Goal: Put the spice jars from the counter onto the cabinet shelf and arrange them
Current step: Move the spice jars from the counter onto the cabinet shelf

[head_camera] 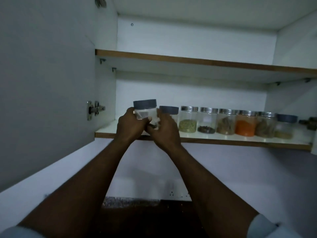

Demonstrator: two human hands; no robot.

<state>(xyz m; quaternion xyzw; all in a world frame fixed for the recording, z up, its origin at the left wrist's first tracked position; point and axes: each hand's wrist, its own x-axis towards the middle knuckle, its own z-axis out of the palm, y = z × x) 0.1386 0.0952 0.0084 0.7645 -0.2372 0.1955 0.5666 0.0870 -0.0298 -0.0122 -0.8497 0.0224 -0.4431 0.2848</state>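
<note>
A clear spice jar with a grey lid (145, 107) is held at the left end of the lower cabinet shelf (240, 141). My left hand (131, 125) grips its left side and my right hand (164, 129) grips its right side and bottom. Just behind it stands another grey-lidded jar (169, 110), partly hidden by my right hand. To the right runs a row of several jars: green seeds (187, 121), dark bits (206, 122), brown spice (226, 124), orange powder (245, 125), another brown one (265, 126), and a grey-lidded jar (285, 126).
The cabinet door (46, 83) stands open on the left with its hinge (94, 109) beside the shelf. The upper shelf (205, 61) shows nothing on it. Far below lie a dark counter (145, 208) and a wall socket (171, 193).
</note>
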